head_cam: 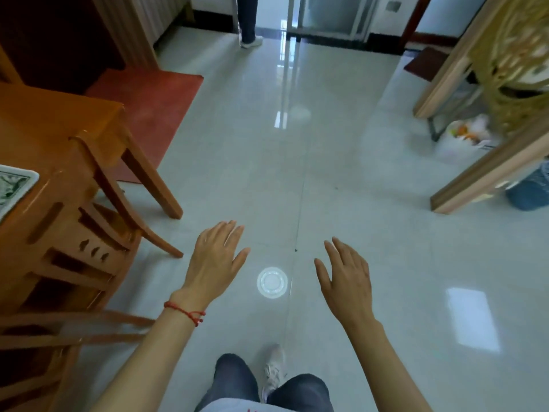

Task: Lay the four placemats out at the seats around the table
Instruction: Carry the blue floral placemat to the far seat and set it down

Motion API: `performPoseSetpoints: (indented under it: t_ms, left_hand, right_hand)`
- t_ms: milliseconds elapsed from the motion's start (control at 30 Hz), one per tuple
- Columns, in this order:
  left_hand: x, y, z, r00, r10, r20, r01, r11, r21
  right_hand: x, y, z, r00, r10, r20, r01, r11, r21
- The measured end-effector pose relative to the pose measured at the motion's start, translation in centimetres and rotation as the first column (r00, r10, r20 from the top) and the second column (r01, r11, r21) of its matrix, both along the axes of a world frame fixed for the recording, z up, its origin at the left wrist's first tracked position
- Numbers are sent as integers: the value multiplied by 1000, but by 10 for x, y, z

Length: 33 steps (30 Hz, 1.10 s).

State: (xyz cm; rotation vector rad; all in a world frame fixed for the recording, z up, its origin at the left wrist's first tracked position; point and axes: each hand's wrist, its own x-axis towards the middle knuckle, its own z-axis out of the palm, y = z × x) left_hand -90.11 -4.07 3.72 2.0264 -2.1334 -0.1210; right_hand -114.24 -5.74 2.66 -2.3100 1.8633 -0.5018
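A corner of one placemat (13, 185), white-edged with a green pattern, lies on the orange wooden table (59, 126) at the far left edge of the view. My left hand (215, 260) hovers palm down over the floor, fingers straight, holding nothing, a red string bracelet on its wrist. My right hand (347, 275) hovers beside it, also spread and holding nothing. Both hands are well to the right of the table. No other placemat is in view.
A wooden chair (83, 257) is tucked against the table's near side. A red rug (151, 105) lies beyond the table. Glossy tiled floor fills the middle. A person's legs (248, 22) stand at the far doorway. A wooden partition (487, 162), a plastic bag and a blue bin stand right.
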Motion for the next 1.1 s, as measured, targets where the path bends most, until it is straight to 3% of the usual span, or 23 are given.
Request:
performPoseSetpoints:
  t_ms: [333,800,1100]
  left_hand:
    - [3,-105,-14,998,-62,-13,62,998,26]
    - [67,-329,-10,999,-45,2,44,998,36]
    - [78,-467,-20,1000,16,-1,-16,999,41]
  right_hand:
    - [-2,-96,-5,999,-54,-6,54,998,24]
    - [57,-322,-2,998,-62,22,63,998,-30]
    - [67,-477,-11,1000,17,-24,-17,1000,-9]
